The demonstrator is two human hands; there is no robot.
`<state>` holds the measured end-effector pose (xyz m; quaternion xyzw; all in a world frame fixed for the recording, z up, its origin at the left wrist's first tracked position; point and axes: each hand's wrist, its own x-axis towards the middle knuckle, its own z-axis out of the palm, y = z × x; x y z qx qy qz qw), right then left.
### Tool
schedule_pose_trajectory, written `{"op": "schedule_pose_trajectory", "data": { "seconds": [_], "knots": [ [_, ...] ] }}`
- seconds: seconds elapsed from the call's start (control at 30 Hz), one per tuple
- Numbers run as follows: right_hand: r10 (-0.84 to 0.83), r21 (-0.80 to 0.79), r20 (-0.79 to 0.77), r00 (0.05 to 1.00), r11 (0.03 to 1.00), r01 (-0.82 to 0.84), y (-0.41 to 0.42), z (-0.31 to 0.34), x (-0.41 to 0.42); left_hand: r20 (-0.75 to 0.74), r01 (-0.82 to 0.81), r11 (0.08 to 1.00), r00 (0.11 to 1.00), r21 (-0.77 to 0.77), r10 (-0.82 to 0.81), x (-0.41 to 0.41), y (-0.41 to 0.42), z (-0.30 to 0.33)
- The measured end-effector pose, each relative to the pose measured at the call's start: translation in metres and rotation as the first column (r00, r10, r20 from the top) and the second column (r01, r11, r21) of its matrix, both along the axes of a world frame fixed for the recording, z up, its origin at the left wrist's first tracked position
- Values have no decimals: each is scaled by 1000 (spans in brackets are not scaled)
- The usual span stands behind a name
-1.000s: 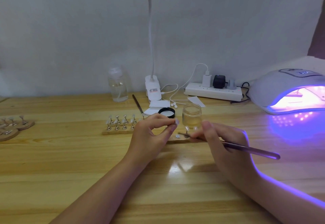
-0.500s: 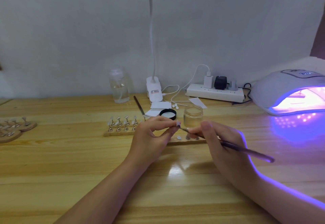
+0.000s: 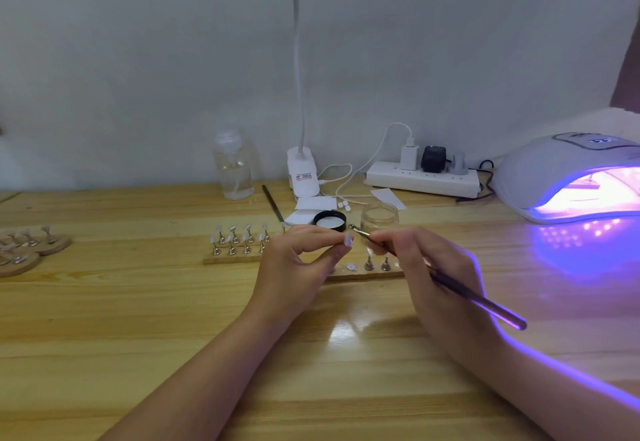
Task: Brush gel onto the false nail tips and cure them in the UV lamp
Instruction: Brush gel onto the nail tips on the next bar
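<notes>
Wooden table (image 3: 104, 319), head view. Left hand (image 3: 298, 264) raised just above the table, thumb and forefinger pinching a small pale false nail tip (image 3: 347, 240) at the fingertips. Right hand (image 3: 426, 267) grips a slim dark-handled gel brush (image 3: 450, 283) like a pen; its metal-collared bristle end points up and left, near the nail tip, whether touching it I cannot tell. Handle end slants down to the right, lit purple.

Behind the hands: a long wooden holder strip (image 3: 363, 273) carrying small metal stands, several topped with pale tips on the left section (image 3: 239, 239); a few stands show between the hands. Just behind it, a small clear glass jar of yellowish gel (image 3: 379, 216), open, and its black round lid (image 3: 329, 220) lying beside it, left.

Far right: white domed UV lamp (image 3: 554, 170), switched on, glowing purple inside and casting violet onto the table.

Back edge: clear plastic pump bottle (image 3: 233, 166), white gooseneck desk lamp base (image 3: 303, 175), white power strip (image 3: 422, 180) with plugs. A second dark brush (image 3: 273, 206) lies on the table. Far left: round wooden discs (image 3: 31, 250) bearing more stands.
</notes>
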<state>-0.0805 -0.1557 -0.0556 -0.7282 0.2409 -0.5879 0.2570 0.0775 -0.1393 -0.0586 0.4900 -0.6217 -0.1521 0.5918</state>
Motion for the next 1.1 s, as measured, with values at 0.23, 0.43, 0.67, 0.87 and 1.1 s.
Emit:
{"op": "schedule_pose_trajectory", "data": {
  "seconds": [0.23,0.43,0.67,0.87,1.1],
  "knots": [
    [42,35,36,998,998,-44,1,0,0,33,10,1000,999,-17,-9,-1,1,1],
    [56,86,80,995,994,-63,1,-3,-1,7,11,1000,1000,-1,-11,-1,1,1],
    [26,43,48,998,999,-28,0,-3,-1,-10,9,1000,1000,27,-9,0,-1,-1],
    [-11,-5,-10,1000,1000,11,-1,-3,0,-10,18,999,1000,32,-17,1,-1,-1],
    [-28,-25,-36,999,999,28,-1,-3,-1,0,11,1000,1000,27,-11,0,0,0]
  ]
}}
